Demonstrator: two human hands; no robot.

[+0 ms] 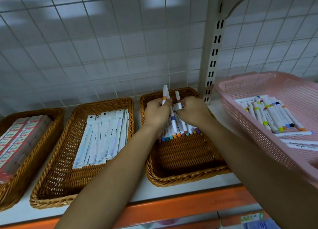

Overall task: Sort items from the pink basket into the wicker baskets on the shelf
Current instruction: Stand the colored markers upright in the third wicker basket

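Note:
Over the right wicker basket [182, 177], my left hand [157, 112] grips white markers with orange bands [165, 92] that stick up from its fist. Beside it, my right hand [192, 111] pinches a white marker with a brown band [178, 98]. Below both hands a row of markers with coloured caps [179, 131] lies in the far half of that basket. The pink basket [258, 130] sits tilted at the right, with several more markers [273, 115] inside it.
A middle wicker basket [56, 182] holds flat white packets [103, 135]. The left wicker basket [10, 192] holds red and white boxes [19, 139]. A slotted shelf upright [212, 56] rises behind the baskets. An orange shelf edge [180, 209] runs along the front.

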